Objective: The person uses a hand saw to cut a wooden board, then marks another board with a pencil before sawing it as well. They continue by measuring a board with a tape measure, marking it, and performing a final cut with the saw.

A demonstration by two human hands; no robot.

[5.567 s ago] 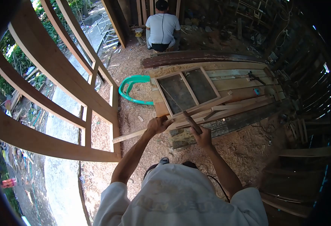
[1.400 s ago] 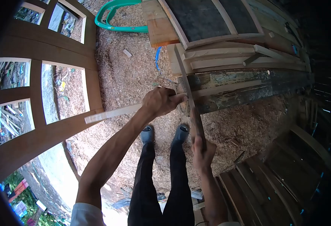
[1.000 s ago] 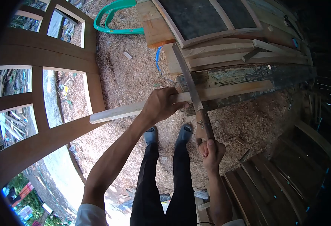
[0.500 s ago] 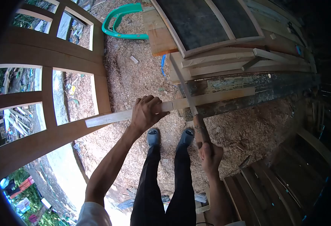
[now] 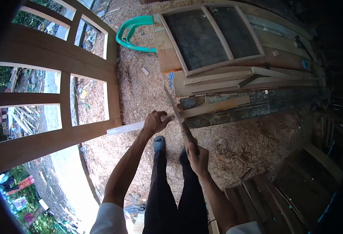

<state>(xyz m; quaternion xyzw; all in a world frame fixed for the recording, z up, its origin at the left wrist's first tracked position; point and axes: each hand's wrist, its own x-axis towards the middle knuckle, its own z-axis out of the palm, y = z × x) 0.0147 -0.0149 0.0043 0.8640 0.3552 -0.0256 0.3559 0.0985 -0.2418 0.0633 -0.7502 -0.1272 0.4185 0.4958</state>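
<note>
Since the earlier frame, has shifted the hand saw [image 5: 174, 104] along the wooden strip [image 5: 222, 105], from over the end of the worktop [image 5: 288, 100] to just beyond its edge, nearer the left hand [image 5: 153, 123]. Grips the saw handle with the right hand [image 5: 198, 157], fingers closed around it. Angles the blade away from the body and to the left, crossing the line of the strip. Cannot tell whether tooth contact exists.

Pinches the strip between thumb and curled fingers of the left hand, just beside the blade. Supports the strip's right portion on the worktop's near, weathered plank; extends the left portion past the edge, toward the slatted wooden frame [image 5: 65, 95].

Located on the worktop, beyond the strip: loose battens [image 5: 214, 78] and a two-panel frame [image 5: 220, 34]. Located beside the worktop's left end: a green plastic hoop [image 5: 137, 49], above ground [image 5: 138, 87] covered in shavings.
</note>
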